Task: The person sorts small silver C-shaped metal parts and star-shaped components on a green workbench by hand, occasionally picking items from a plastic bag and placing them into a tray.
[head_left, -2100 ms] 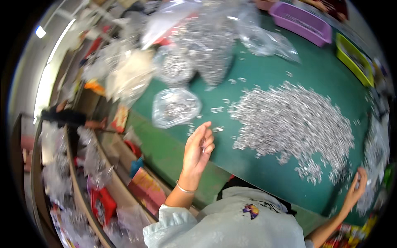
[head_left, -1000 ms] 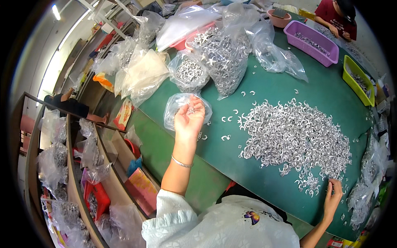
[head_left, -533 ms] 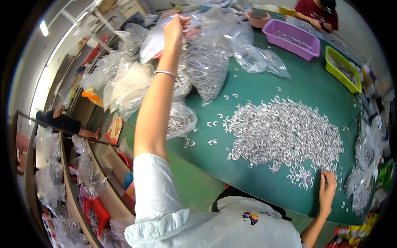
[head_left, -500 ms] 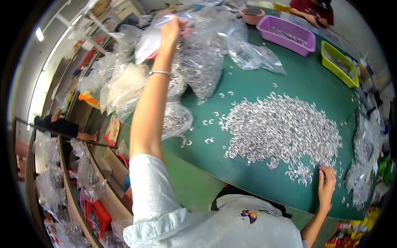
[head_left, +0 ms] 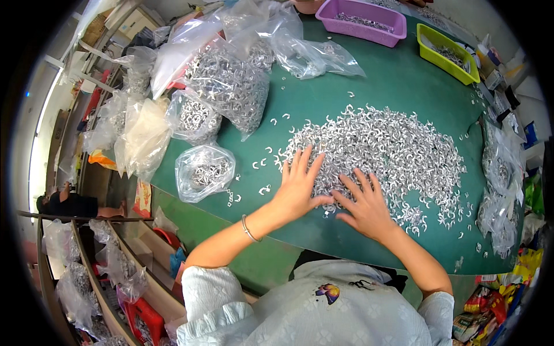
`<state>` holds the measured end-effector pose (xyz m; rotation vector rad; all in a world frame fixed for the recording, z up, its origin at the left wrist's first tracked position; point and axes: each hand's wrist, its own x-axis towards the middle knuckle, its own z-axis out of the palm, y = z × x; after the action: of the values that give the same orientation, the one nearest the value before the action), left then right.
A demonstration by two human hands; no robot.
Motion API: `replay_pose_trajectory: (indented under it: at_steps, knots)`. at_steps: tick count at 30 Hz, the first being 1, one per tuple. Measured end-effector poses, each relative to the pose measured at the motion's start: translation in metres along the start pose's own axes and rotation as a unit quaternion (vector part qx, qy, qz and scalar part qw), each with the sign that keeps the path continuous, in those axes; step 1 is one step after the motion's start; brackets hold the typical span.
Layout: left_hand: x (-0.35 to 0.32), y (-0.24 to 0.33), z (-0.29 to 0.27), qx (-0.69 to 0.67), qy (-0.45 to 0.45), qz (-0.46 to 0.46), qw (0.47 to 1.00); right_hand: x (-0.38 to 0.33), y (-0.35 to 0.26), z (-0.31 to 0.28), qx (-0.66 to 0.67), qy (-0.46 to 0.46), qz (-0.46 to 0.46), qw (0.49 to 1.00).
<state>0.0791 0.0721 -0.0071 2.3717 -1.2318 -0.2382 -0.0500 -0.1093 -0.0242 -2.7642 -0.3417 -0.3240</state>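
A wide heap of small silver C-shaped metal pieces (head_left: 392,155) is spread over the green table. My left hand (head_left: 299,187) rests at the heap's near left edge, open, fingers spread and their tips over the pieces. Close beside it, my right hand (head_left: 367,209) is open too, with its fingers apart on the heap's near edge. The two thumbs are near each other. Neither hand grips anything. Left of my left hand lies a small clear bag (head_left: 205,173) with more silver pieces inside. A few loose pieces lie scattered between that bag and the heap.
Large filled plastic bags (head_left: 231,86) crowd the far left of the green table (head_left: 323,236). A purple basin (head_left: 398,36) and a yellow-green basin (head_left: 424,53) hold pieces at the back. More bags (head_left: 495,167) line the right edge. Shelving (head_left: 151,277) with bags stands at left.
My left hand has come down from the bags at the far left to the heap. My right hand has moved left from the heap's near right corner, and its fingers have spread.
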Motion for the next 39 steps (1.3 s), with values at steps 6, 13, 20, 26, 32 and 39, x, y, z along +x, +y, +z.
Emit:
replay_pose_trajectory:
  at_steps: [6, 13, 20, 26, 32, 39]
  knots:
    - [-0.019, 0.004, 0.031, 0.054, 0.032, 0.060, 0.996, -0.032, 0.042, -0.010, -0.072, 0.015, 0.056, 0.996]
    - [0.006, -0.012, 0.033, 0.055, 0.059, 0.085, 0.993, -0.027, 0.064, -0.020, -0.129, 0.046, 0.093, 0.986]
    - [0.052, -0.040, 0.044, 0.073, 0.128, 0.075, 0.986, -0.013, 0.100, -0.013, -0.156, 0.083, 0.085, 0.981]
    - [0.080, -0.044, 0.038, 0.035, 0.127, 0.069, 0.989, 0.009, 0.140, -0.021, -0.176, 0.094, 0.104, 0.974]
    - [0.047, 0.015, 0.031, -0.026, 0.075, 0.111, 0.991, 0.013, 0.131, -0.039, 0.033, 0.087, 0.152, 0.984]
    - [0.036, 0.036, 0.057, 0.018, 0.016, 0.176, 0.984, 0.008, 0.075, -0.018, -0.005, 0.010, 0.114, 0.993]
